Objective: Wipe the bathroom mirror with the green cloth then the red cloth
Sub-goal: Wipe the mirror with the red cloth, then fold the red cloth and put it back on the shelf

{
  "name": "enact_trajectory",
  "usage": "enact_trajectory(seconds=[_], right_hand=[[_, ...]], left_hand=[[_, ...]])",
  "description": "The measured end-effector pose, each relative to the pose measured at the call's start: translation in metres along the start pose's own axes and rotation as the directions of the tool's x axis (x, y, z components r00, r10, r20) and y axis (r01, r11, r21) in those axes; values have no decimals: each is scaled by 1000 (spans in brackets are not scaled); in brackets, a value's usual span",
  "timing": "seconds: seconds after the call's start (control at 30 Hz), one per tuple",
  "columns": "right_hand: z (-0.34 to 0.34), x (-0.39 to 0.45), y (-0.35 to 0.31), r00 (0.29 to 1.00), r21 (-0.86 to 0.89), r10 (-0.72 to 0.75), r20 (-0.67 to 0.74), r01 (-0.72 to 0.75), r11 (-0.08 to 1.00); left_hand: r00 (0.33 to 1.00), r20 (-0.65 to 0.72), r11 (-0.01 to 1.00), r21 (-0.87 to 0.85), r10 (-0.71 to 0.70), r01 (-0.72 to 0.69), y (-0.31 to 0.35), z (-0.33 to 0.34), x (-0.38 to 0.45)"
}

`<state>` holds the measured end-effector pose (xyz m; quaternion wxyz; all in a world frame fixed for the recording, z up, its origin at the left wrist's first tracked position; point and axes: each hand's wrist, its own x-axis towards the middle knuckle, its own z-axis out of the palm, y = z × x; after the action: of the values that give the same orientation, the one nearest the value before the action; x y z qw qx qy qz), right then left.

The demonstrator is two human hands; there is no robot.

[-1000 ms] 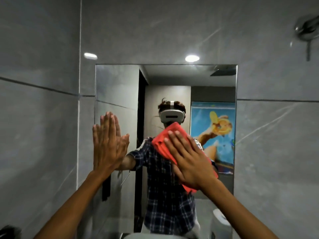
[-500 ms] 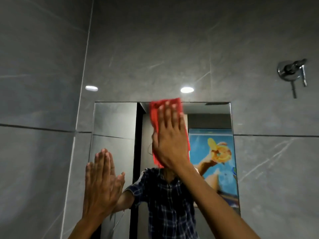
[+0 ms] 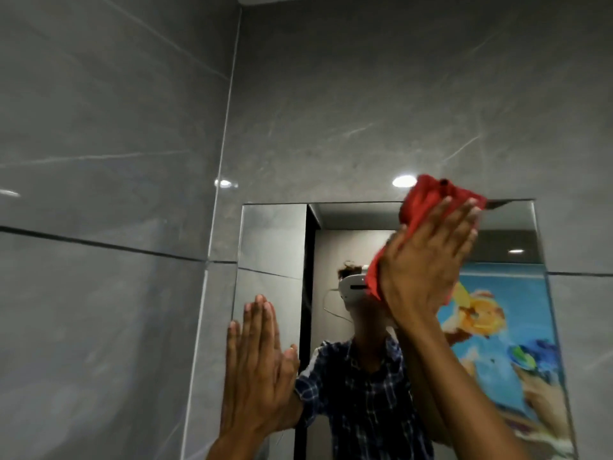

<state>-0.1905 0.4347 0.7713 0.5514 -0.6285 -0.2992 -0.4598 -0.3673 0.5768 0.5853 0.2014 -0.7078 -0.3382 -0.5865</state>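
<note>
Right hand (image 3: pixel 428 260) presses red cloth (image 3: pixel 428 200) against mirror (image 3: pixel 275 240) top edge.

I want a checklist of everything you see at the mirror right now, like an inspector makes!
Surface: mirror on a grey tiled wall; only its upper part is in view.
Job's things: red cloth bunched at the mirror's top edge, towards its right side; green cloth not in view.
Clutter: nothing seen.
Grippers: right hand flat on the red cloth, pressing it to the glass; left hand open, flat at the mirror's left edge, holding nothing.
Cables: a thin one at the headset in the reflection.
Surroundings: the glass reflects a colourful picture and ceiling lights.
</note>
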Motion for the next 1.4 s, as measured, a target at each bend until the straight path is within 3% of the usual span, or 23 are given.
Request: enact_trajectory(seconds=[0.1, 0.2, 0.27, 0.37, 0.53, 0.57, 0.7, 0.77, 0.8, 0.83, 0.9, 0.97, 1.0, 1.07, 1.1, 1.17, 1.2, 1.23, 1.27, 1.33, 1.4], right_hand=[[8, -18, -55, 965, 64, -250, 77, 246, 967], [20, -56, -74, 760, 140, -598, 254, 583, 800], [19, -64, -62, 626, 144, -716, 308, 713, 686], [7, -65, -22, 501, 99, -803, 323, 826, 555], [-24, -113, 58, 521, 75, -778, 351, 813, 577], [-26, -131, 68, 476, 89, -800, 366, 837, 539], [-45, -199, 118, 160, 211, -877, 453, 936, 280], [-64, -219, 150, 81, 253, -865, 495, 939, 233], [-76, -228, 165, 109, 264, -854, 508, 924, 275], [-86, -237, 177, 182, 269, -828, 531, 890, 369], [-113, -259, 199, 432, 274, -700, 568, 703, 656], [-144, -288, 219, 649, 314, -457, 608, 331, 890], [-161, -296, 219, 681, 327, -316, 660, 118, 938], [-196, -305, 220, 632, 337, -115, 767, -244, 909], [-221, -308, 229, 597, 390, -101, 796, -380, 839], [-250, -306, 232, 548, 416, -57, 835, -559, 717], [-268, -307, 246, 522, 404, -108, 846, -495, 769], [-282, -311, 261, 444, 344, -127, 887, -450, 824], [-295, -322, 282, 407, 273, -111, 907, -364, 891], [-323, -339, 323, 321, 87, -40, 946, -135, 987], [-352, -359, 368, 200, 0, 24, 979, -117, 993]], left_hand=[[999, -41, 999, -16, 35, -36, 16, -10, 5], [996, -69, 998, -32, 50, -52, 17, -16, 7], [995, -80, 998, -24, 57, -59, 9, -19, 15], [993, -106, 998, -26, 56, -59, 2, -20, 25], [993, -95, 995, -74, 64, -71, 11, -23, 16], [994, -87, 993, -95, 67, -75, 11, -25, 16], [998, -59, 985, -172, 17, -27, 23, -45, 1], [997, -68, 975, -219, -31, 15, 35, -56, -26], [997, -62, 966, -258, -45, 28, 41, -60, -47], [997, -42, 946, -320, -66, 49, 50, -66, -71], [985, 55, 852, -497, -162, 168, 77, -80, -122], [900, 269, 620, -655, -344, 433, 120, -89, -176], [805, 434, 437, -681, -405, 587, 142, -94, -194], [560, 747, 97, -567, -358, 818, 191, -101, -234], [445, 860, 6, -458, -251, 889, 221, -107, -253], [343, 935, -54, -349, -92, 936, 268, -117, -276], [275, 960, -185, -279, -47, 942, 296, -121, -291], [204, 978, -402, -174, 32, 899, 317, -120, -300], [139, 989, -503, -94, 54, 859, 340, -121, -313], [9, 999, -551, 16, 42, 835, 373, -115, -347], [-104, 990, -628, 139, 92, 766, 409, -110, -391]])
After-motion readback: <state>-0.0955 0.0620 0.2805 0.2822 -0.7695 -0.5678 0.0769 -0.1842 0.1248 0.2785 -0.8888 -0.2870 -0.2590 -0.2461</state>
